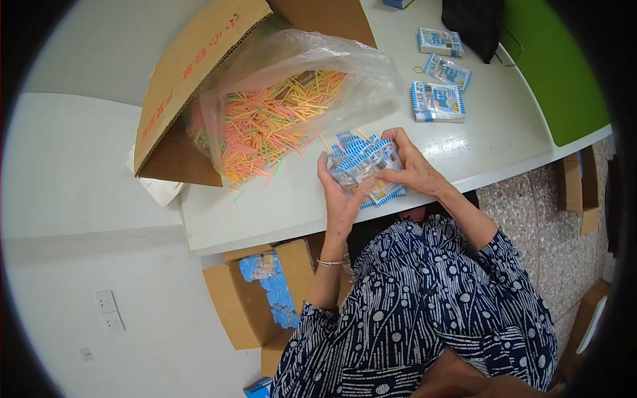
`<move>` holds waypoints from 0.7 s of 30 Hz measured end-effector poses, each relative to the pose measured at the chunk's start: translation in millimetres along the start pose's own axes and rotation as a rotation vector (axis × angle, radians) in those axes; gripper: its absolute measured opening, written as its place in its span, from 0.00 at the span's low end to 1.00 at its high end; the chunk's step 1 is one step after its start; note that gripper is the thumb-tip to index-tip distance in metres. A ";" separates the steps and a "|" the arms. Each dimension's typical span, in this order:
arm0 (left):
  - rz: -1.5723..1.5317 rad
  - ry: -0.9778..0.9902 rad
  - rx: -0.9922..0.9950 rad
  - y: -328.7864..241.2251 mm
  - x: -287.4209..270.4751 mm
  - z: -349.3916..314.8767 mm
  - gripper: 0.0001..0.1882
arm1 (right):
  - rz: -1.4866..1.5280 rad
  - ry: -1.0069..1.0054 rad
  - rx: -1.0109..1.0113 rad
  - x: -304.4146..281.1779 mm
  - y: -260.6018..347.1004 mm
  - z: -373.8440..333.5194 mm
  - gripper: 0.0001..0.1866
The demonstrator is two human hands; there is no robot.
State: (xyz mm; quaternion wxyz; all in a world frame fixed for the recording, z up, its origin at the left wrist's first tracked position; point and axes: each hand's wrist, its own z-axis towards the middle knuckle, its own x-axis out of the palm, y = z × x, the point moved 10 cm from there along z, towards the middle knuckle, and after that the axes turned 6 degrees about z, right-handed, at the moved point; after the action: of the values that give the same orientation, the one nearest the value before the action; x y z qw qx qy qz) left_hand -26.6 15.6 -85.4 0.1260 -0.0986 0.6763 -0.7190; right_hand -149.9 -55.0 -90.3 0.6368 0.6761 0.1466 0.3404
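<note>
Both my hands close around a loose bunch of small clear packets with blue-and-white striped edges, just above the front edge of the white table. My left hand grips the bunch from its left side, thumb on top. On the right side, my right hand holds it with the thumb pressed across the packets. Thin coloured sticks, pink, yellow, orange and green, lie heaped in a clear plastic bag just beyond my left hand. Some sticks have spilled onto the table beside the bag.
The bag sits in a tipped cardboard box. Stacked packets and a yellow rubber band lie at the far right, near a black bag and a green mat. Below the table, an open carton holds blue packets.
</note>
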 end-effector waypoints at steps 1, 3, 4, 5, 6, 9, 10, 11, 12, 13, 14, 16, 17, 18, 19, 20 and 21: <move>-0.110 0.062 -0.043 1.4 4.9 3.8 0.38 | 0.017 0.005 -0.038 0.1 4.3 -0.5 0.33; -0.113 0.153 -0.120 9.4 3.9 12.9 0.37 | 0.025 0.018 -0.047 2.7 4.6 2.0 0.36; -0.118 0.243 -0.197 16.7 10.1 13.0 0.35 | 0.031 0.032 -0.055 4.7 5.5 4.3 0.38; -0.117 0.248 -0.197 14.1 12.2 14.6 0.35 | 0.031 0.028 -0.057 4.1 6.6 7.7 0.38; -0.081 0.234 -0.149 7.4 12.3 17.1 0.33 | 0.025 0.023 -0.132 3.6 14.9 11.4 0.41; -0.035 0.194 -0.068 -7.2 13.1 23.1 0.30 | 0.013 0.046 -0.224 2.2 30.4 22.2 0.47; -0.025 0.164 -0.035 -12.5 11.8 25.5 0.29 | 0.007 0.079 -0.240 3.8 35.3 24.3 0.49; -0.026 0.170 -0.036 -14.8 14.6 27.5 0.29 | 0.006 0.073 -0.240 2.0 40.4 25.3 0.49; -0.007 0.157 0.009 -21.8 13.6 29.5 0.29 | -0.009 0.106 -0.229 6.2 45.6 26.8 0.49; 0.011 0.145 0.054 -26.6 12.8 31.7 0.29 | -0.024 0.139 -0.216 9.1 47.4 28.1 0.49; 0.012 0.141 0.054 -25.3 12.3 33.4 0.29 | -0.023 0.142 -0.216 8.6 48.4 28.3 0.49; 0.074 0.156 0.325 -41.8 13.2 31.2 0.35 | -0.105 0.157 -0.224 5.3 48.1 25.1 0.51; 0.072 0.159 0.324 -34.2 12.2 31.5 0.35 | -0.106 0.154 -0.223 -0.4 45.6 22.6 0.51; 0.128 0.162 0.278 -21.6 11.1 32.2 0.38 | -0.205 0.198 -0.138 -1.5 32.0 20.4 0.49; 0.184 0.164 0.232 -9.1 9.3 32.4 0.40 | -0.303 0.242 -0.052 -1.8 17.5 18.6 0.48; 0.181 0.171 0.231 -4.7 9.3 31.5 0.40 | -0.305 0.235 -0.050 -6.3 10.3 18.6 0.48; 0.181 0.181 0.214 1.1 8.8 30.7 0.40 | -0.336 0.245 -0.060 -8.2 2.0 19.6 0.47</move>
State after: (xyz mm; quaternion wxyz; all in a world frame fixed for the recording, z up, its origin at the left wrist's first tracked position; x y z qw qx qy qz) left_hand -25.3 -16.3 -84.8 0.1387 0.0419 0.6107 -0.7785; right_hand -143.7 -75.4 -89.8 0.6821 0.5763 0.3234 0.3131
